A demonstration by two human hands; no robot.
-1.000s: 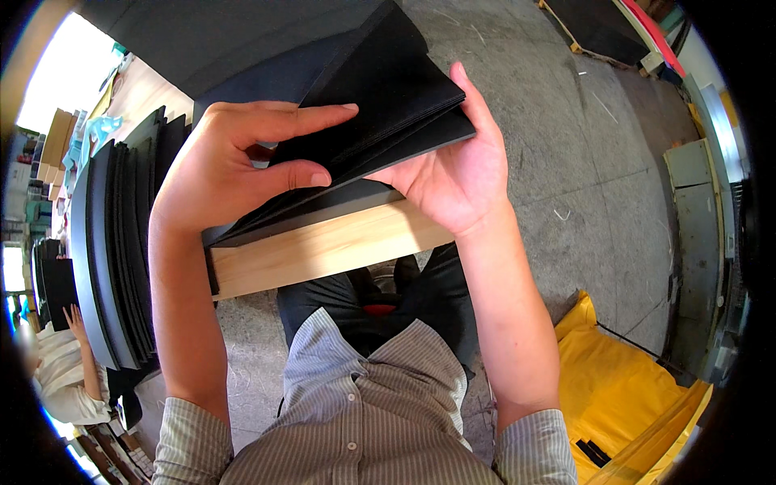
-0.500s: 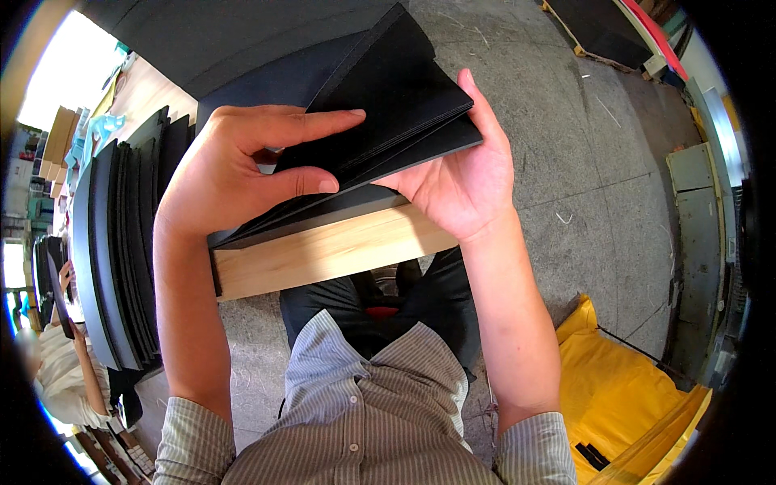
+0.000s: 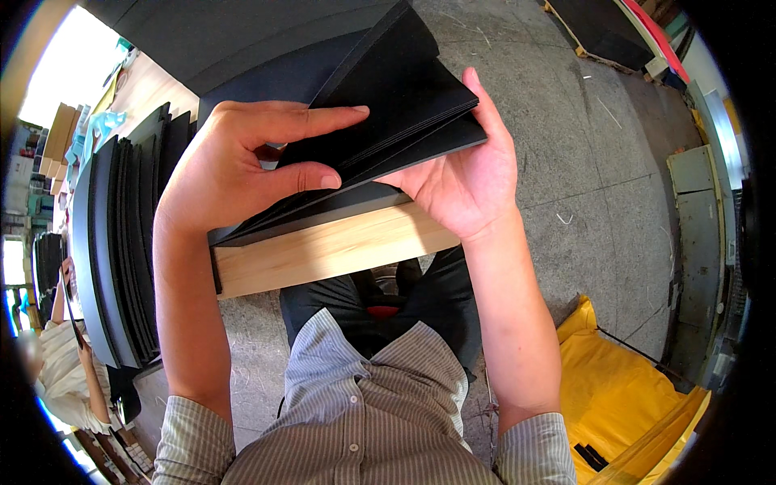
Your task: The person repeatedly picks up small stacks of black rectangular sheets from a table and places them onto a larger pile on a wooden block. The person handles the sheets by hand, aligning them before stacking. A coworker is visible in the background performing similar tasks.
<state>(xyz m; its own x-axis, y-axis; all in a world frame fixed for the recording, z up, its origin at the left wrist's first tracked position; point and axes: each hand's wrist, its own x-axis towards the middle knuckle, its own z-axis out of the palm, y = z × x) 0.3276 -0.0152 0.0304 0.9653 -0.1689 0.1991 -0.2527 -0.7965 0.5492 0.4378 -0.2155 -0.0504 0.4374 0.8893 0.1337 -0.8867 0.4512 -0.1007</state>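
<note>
A fanned stack of thin black sheets (image 3: 384,97) is lifted off the pile over the table edge, its right corner raised and its layers slightly apart. Under that corner lies my right hand (image 3: 465,166), palm up, thumb along the sheets' end, gripping them. My left hand (image 3: 234,166) rests across the top of the sheets, index finger and thumb stretched out and spread; its other fingers are mostly hidden. Beneath the lifted sheets are more flat black sheets (image 3: 323,212) on the pale wooden table (image 3: 339,252).
Several curved-looking black panels (image 3: 121,242) stand upright on the left. Large dark sheets (image 3: 242,40) lie at the back. A yellow bag (image 3: 622,372) sits on the floor at right, near a grey metal cabinet (image 3: 695,242). At far left another person (image 3: 73,364) handles a dark sheet.
My right hand and the lifted corner of the sheets have shifted slightly right and up. My left hand keeps nearly the same pose. The other person's dark sheet has turned.
</note>
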